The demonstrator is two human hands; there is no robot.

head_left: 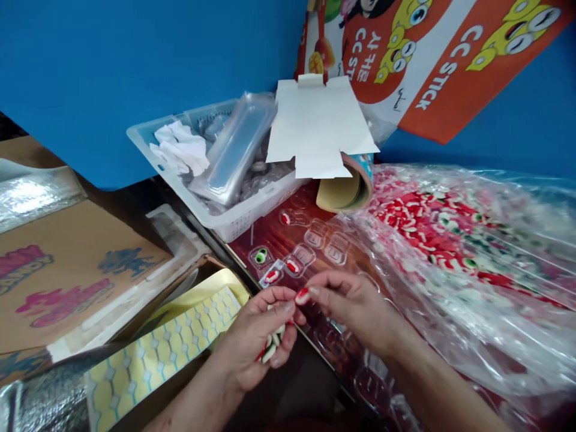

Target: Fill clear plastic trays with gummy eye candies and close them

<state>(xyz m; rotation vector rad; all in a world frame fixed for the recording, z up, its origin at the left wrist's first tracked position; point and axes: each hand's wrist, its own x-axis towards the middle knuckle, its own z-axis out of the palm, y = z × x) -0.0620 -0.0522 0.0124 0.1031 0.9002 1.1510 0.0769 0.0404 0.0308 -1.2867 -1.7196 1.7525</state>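
Cupped near the table edge, my left hand (pixel 257 330) is closed around several red-and-white gummy candies (pixel 272 344). My right hand (pixel 348 303) pinches one red-and-white gummy candy (pixel 302 295) between thumb and finger, close to the left fingertips. Small clear plastic trays (pixel 335 247) lie on the dark red wooden table (pixel 279 198) just beyond my hands. A few of them hold a red-and-white gummy (pixel 272 276), and one holds a green eyeball-shaped gummy (pixel 260 256). To the right spreads a large clear plastic bag (pixel 517 336) with many loose gummies (pixel 407 219).
A white plastic basket (pixel 238 222) with clear packaging and crumpled paper stands at the back. Next to it are a tape roll (pixel 346 192) and a white card (pixel 321 120). A yellow sticker strip (pixel 164 354) and a cardboard box (pixel 76 264) lie left. An orange printed box (pixel 432 66) leans behind.
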